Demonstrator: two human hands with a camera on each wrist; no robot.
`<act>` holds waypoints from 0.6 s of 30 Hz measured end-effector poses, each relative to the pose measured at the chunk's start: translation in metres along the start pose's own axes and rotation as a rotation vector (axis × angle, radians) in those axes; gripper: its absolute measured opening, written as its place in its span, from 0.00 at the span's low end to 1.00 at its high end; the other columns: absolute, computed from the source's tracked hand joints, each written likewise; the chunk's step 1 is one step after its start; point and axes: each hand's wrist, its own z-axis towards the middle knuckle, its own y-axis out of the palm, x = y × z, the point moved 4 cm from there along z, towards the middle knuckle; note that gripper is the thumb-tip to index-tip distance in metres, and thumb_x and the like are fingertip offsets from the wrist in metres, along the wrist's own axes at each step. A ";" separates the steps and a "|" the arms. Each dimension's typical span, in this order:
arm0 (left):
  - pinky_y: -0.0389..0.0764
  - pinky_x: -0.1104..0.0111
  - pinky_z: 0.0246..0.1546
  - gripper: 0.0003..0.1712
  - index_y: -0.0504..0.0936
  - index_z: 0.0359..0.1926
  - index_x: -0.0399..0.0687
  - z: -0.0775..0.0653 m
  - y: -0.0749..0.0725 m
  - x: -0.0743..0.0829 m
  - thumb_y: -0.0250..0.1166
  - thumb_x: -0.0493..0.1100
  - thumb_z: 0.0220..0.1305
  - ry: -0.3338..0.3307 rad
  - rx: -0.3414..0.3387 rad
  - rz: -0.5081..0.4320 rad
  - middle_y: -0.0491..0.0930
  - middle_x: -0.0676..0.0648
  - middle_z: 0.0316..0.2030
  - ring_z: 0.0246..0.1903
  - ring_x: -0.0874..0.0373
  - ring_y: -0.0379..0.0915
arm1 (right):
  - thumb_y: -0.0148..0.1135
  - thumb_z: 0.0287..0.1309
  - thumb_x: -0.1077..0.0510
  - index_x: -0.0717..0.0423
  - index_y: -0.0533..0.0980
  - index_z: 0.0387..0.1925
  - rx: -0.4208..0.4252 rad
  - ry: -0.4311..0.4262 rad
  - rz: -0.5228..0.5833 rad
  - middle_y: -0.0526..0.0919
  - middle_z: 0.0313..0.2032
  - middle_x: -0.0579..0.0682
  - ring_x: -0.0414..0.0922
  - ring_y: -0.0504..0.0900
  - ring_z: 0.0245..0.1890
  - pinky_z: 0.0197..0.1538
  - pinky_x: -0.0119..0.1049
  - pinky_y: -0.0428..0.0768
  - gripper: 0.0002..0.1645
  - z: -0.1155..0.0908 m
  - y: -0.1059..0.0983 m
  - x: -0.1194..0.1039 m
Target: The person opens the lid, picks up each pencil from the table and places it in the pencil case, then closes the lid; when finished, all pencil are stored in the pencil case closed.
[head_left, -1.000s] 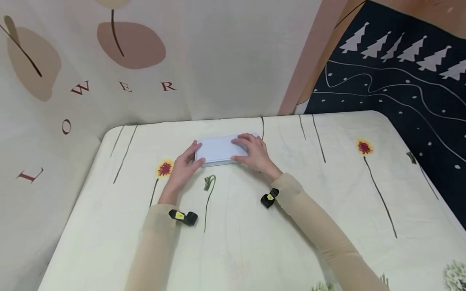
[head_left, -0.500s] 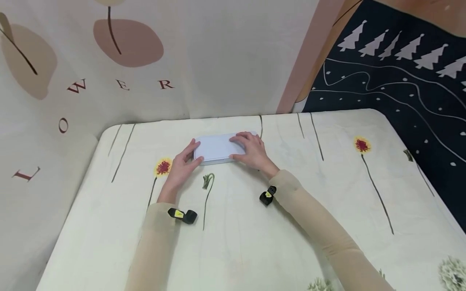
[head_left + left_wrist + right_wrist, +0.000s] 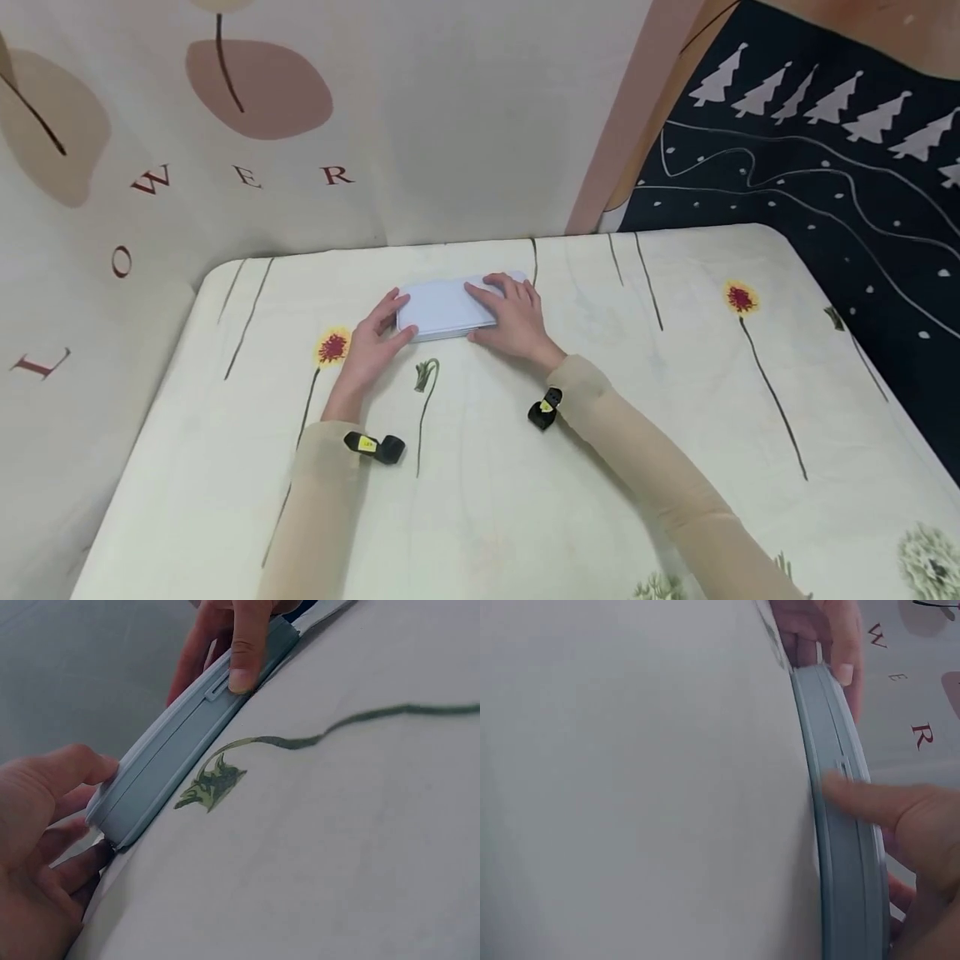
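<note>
A pale blue zippered case [image 3: 442,308] lies flat near the far edge of the cloth-covered table. My left hand [image 3: 373,342] grips its left end, thumb at the near edge and fingers at the far side. Over the right part of the case is my right hand [image 3: 517,321]; its fingers spread across the top and the thumb bends onto the near side. In the left wrist view that thumb is beside a small zipper pull [image 3: 217,686] on the zipped edge. The right wrist view shows the right thumb blurred. My right hand covers part of the case's right end.
The white tablecloth [image 3: 480,467] has printed flowers and stems. Behind the table hangs a pale fabric backdrop [image 3: 465,125] with letters, and a dark one [image 3: 795,167] with white trees is at the right. Black wrist cameras sit on both sleeves.
My right hand and wrist have shifted slightly left over the case, with the index finger farther across the top. The left hand keeps its grip. The whole head view has drifted a little.
</note>
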 end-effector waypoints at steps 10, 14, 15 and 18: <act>0.52 0.56 0.69 0.30 0.64 0.68 0.32 0.003 0.001 -0.005 0.60 0.33 0.66 0.020 -0.010 -0.017 0.49 0.41 0.74 0.70 0.42 0.48 | 0.70 0.53 0.43 0.43 0.65 0.70 -0.012 -0.003 0.027 0.59 0.69 0.53 0.52 0.50 0.70 0.70 0.55 0.37 0.43 -0.001 -0.003 0.001; 0.51 0.58 0.69 0.32 0.64 0.69 0.37 0.011 0.001 -0.025 0.61 0.35 0.67 0.024 -0.012 -0.011 0.48 0.46 0.74 0.71 0.45 0.48 | 0.70 0.54 0.43 0.44 0.65 0.70 -0.011 -0.003 0.034 0.59 0.69 0.53 0.52 0.50 0.70 0.70 0.54 0.36 0.43 -0.001 -0.003 0.000; 0.52 0.59 0.69 0.32 0.64 0.69 0.39 0.011 0.001 -0.028 0.62 0.36 0.67 0.024 -0.013 -0.006 0.48 0.47 0.74 0.71 0.46 0.48 | 0.70 0.54 0.43 0.44 0.65 0.70 -0.010 -0.003 0.034 0.59 0.69 0.53 0.52 0.50 0.70 0.70 0.54 0.36 0.43 -0.001 -0.003 0.000; 0.53 0.59 0.69 0.32 0.64 0.70 0.41 0.012 0.000 -0.029 0.62 0.37 0.67 0.033 -0.016 0.016 0.48 0.49 0.74 0.70 0.46 0.49 | 0.70 0.54 0.43 0.44 0.65 0.70 -0.009 -0.010 0.035 0.59 0.69 0.53 0.52 0.50 0.70 0.70 0.54 0.36 0.43 -0.002 -0.004 0.000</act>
